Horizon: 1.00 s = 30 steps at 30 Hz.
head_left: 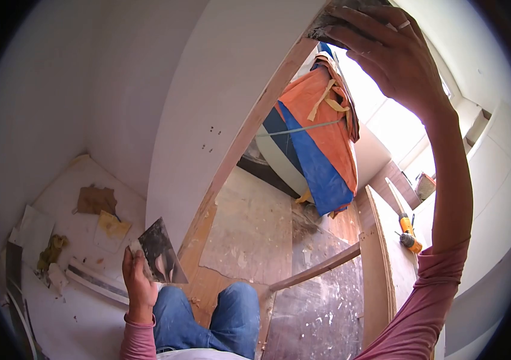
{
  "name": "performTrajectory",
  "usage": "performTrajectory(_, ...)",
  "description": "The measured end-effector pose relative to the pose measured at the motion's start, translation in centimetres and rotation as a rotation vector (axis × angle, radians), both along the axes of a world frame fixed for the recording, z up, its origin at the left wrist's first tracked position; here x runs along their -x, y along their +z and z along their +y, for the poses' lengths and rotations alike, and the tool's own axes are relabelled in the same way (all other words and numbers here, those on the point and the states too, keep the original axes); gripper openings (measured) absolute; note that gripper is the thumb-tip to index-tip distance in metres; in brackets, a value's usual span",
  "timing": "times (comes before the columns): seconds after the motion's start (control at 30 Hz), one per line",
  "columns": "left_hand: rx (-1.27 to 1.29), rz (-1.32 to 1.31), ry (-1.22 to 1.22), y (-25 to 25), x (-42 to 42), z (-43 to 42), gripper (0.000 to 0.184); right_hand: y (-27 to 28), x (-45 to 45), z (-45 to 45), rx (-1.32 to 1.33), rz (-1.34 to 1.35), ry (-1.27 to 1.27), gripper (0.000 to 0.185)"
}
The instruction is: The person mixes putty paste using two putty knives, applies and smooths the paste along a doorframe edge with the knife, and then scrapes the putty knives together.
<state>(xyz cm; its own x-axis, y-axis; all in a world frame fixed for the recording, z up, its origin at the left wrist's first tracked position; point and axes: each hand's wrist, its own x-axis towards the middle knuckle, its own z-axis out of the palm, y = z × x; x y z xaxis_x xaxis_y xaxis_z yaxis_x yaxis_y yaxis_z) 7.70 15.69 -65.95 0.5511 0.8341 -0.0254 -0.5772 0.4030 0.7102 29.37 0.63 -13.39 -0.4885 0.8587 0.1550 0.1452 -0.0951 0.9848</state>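
Note:
My left hand (140, 282) is closed on a thin, shiny rectangular plate (162, 255) with a whitish smear near its edge, held above my left thigh. At the top right my right hand (381, 45) is raised, its fingers stretched against a dark, smeared flat piece (327, 30) at the top end of the wooden edge strip (240, 141). A white panel (198, 108) runs along that strip, with several small dark holes in it. Whether the right fingers grip the dark piece or only press on it cannot be made out.
Orange and blue sheeting (321, 132) covers a bulky object ahead. Two yellow-orange power tools (410, 242) lie on a board at the right. A wooden bar (318, 268) crosses low ahead. Scraps and a brown cloth-like piece (96, 200) lie at the left.

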Motion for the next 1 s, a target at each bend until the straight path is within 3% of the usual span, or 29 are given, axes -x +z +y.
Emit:
performTrajectory(0.1,0.034,-0.063,-0.036,0.0,-0.1,-0.1,0.032,-0.1,1.3,-0.3,0.07,0.106,-0.036,0.03)
performTrajectory(0.23,-0.007,-0.07,-0.04,1.2,0.1,-0.3,0.028,-0.6,2.8,-2.6,-0.021,-0.061,-0.313,0.036)
performTrajectory(0.33,0.001,-0.074,-0.039,1.4,0.1,-0.7,0.027,-0.1,1.7,-4.0,-0.115,-0.116,-0.184,0.032)
performTrajectory(0.53,-0.062,-0.044,-0.053,0.7,0.2,-0.3,0.029,1.0,1.5,-0.8,0.057,-0.015,0.097,0.03)
performTrajectory(0.67,-0.231,0.122,0.056,-1.6,-0.2,-0.4,0.032,1.1,0.3,0.1,0.103,0.033,0.036,0.033)
performTrajectory(0.8,-0.045,-0.011,-0.056,-0.8,-0.1,0.0,0.034,0.4,1.7,0.2,0.05,-0.023,-0.101,0.03)
performTrajectory(0.9,-0.093,-0.043,-0.099,-0.9,0.0,0.2,0.034,-0.3,3.9,0.4,-0.006,-0.098,-0.236,0.029)
performTrajectory(1.0,-0.099,0.027,-0.016,-1.0,-0.1,-0.1,0.031,-1.1,7.7,0.4,-0.071,0.012,-0.498,0.027)
